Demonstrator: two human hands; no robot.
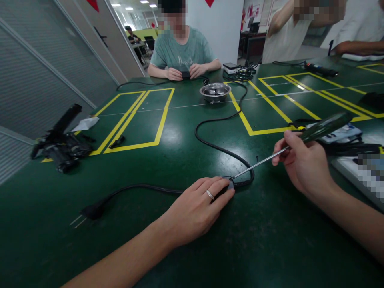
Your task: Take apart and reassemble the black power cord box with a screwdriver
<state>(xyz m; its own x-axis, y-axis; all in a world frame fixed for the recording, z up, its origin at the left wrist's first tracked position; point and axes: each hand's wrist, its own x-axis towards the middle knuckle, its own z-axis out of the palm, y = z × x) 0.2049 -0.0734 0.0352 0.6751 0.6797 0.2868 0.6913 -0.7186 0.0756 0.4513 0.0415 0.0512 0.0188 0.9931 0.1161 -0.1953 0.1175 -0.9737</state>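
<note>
"Along the left of the glossy dark-green tabletop [129, 166], what is showing?"

"A black two-pin plug [95, 211] is lying loose, its thin black cord [144, 186] running rightward under the left hand [196, 208]. That bare hand is holding a small dark-grey box [231, 185] down on the table, fingers lying close together over it."

"How far along is the work?"

"Partway, I'm judging. A curving black cable [222, 149] is already leaving the box's right end, and what looks like a tiny dark screw [257, 158] is lying loose nearby, so it's apparently not seated. A steel-shafted screwdriver with a translucent dark-green handle [327, 126] is meeting the box's end, the right hand [304, 164] gripping it low on the handle."

"What is hiding?"

"Most of the box is hiding beneath the left hand, so I'm not telling which screws are in. Whether the screwdriver is turning isn't showing."
</note>
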